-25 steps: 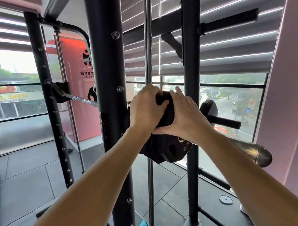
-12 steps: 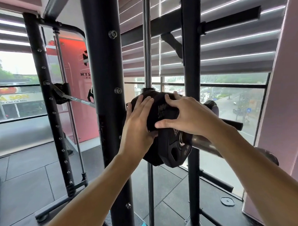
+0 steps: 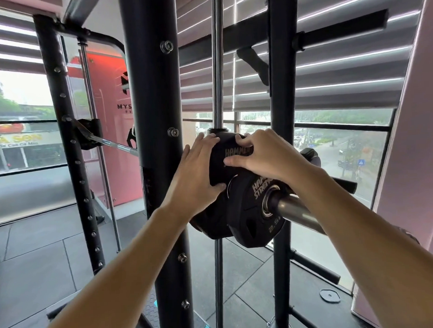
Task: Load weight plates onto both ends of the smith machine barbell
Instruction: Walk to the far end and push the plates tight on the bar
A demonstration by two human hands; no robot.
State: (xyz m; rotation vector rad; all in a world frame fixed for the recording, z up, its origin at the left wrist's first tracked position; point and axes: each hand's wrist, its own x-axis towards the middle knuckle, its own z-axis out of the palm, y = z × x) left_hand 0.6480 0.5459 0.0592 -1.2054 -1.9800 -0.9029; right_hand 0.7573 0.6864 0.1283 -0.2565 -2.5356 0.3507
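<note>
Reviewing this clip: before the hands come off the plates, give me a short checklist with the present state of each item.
1. Small black 2.5 plate threaded on the steel barbell sleeve: ok.
2. Larger black plate behind it on the same sleeve: ok.
3. Plates flush against each other: cannot tell.
4. Left hand flat on the larger plate: ok.
5. Right hand has a grip over its top rim: ok.
6. Collar fitted outside the plates: not ok, none visible.

we read "hammer" on the larger plate [image 3: 231, 152], "2.5" on the smaller plate [image 3: 255, 211], "mys" on the pink wall [image 3: 117, 152].
</note>
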